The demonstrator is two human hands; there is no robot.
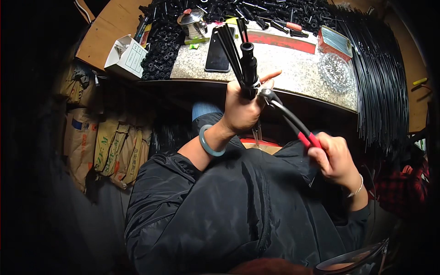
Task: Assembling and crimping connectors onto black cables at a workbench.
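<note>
My left hand (243, 110) is closed round what looks like an umbrella frame (249, 64), a thick black tube with thin black ribs fanning up to its left. One finger sticks out to the right past the tube. Closed on the red grips of a pair of pliers (293, 118) is my right hand (338, 158). The pliers' metal head meets the frame at its right side, by my left fingers. Whether the jaws pinch a wire there is too small to tell. The frame is held over my lap, before the bench edge.
On the curved bench (293, 66) lie a phone (217, 59), a lidded metal pot (192, 27), a glass bowl (337, 72) of small metal bits and black plastic parts (160, 59). Long black rods (376, 82) overhang its right edge. A white carton (128, 56) stands left, above stacked sacks (110, 146).
</note>
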